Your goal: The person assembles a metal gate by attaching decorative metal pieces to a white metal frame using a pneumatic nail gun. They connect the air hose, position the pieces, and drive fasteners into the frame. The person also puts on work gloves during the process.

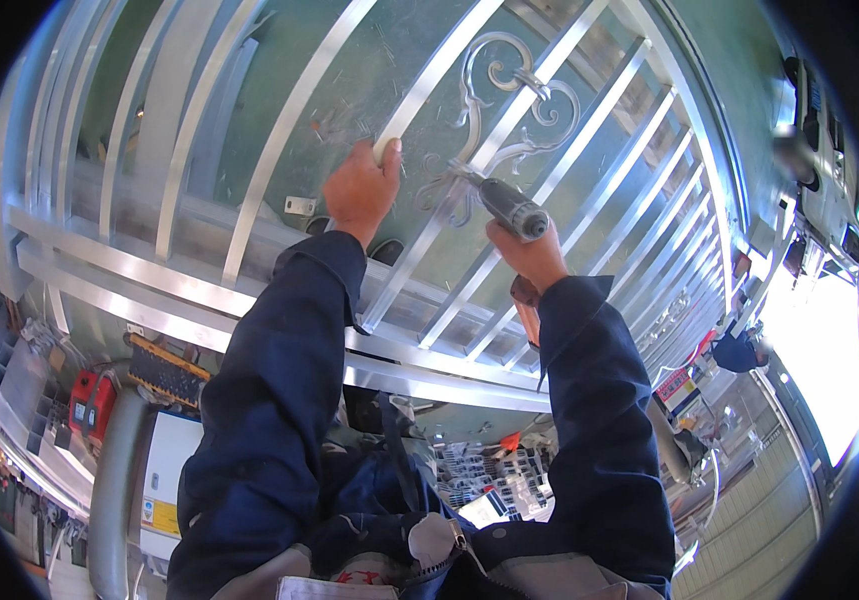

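A silvery metal railing panel stretches before me, with many slanting bars and a double bottom rail (429, 358). My left hand (357, 195) is closed around the lower part of one flat bar (431, 75), its thumb pressed along the metal. In my right hand (532, 258) is a grey power drill (511, 208), gripped by its handle and aimed up and left. The drill's front end meets a small scroll ornament beside a bar; motion blur hides the exact contact. Above it, a larger curled metal scroll ornament (469, 90) spans neighbouring bars.
Shavings lie on the green floor (339, 100), and dark shoes (386, 251) show between bars. A small metal bracket (299, 206) sits near the bottom rail. Lower left are a red box (92, 405) and a pale cabinet (171, 470). Another person (737, 350) is far right.
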`<state>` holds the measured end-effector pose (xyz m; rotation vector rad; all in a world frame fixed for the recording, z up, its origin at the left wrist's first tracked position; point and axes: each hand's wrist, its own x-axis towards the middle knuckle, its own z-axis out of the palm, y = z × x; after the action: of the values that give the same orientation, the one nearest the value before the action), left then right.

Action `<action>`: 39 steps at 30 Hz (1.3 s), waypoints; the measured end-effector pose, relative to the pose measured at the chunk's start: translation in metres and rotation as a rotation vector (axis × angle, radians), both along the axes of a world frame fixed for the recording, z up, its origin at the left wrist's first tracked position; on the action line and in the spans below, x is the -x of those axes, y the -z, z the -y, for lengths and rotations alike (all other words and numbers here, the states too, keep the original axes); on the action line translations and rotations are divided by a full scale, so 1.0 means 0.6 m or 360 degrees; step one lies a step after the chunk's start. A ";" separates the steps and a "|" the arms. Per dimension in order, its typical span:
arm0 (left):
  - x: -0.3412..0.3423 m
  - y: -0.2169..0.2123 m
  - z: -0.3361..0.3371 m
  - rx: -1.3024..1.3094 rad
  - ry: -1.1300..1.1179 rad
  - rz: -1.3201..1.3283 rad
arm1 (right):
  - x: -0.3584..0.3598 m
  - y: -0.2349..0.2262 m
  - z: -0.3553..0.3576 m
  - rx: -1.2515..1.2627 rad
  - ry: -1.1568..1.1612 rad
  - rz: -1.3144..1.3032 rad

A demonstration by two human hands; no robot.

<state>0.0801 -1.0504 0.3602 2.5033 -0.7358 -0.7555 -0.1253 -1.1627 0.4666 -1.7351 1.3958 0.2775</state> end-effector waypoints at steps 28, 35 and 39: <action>-0.001 -0.003 0.006 -0.0119 0.0022 -0.0035 | 0.038 -0.071 0.022 -0.0389 0.0138 0.0440; -0.001 0.001 0.004 -0.0092 0.0052 0.0001 | 0.042 -0.115 0.130 -0.0104 0.0402 0.0313; 0.002 0.009 0.001 -0.0093 0.0046 0.0013 | 0.016 -0.104 0.180 -0.0007 0.0407 0.0095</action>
<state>0.0791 -1.0512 0.3551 2.5546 -0.7650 -0.7881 -0.1351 -1.2709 0.5293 -1.5284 1.5521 0.0880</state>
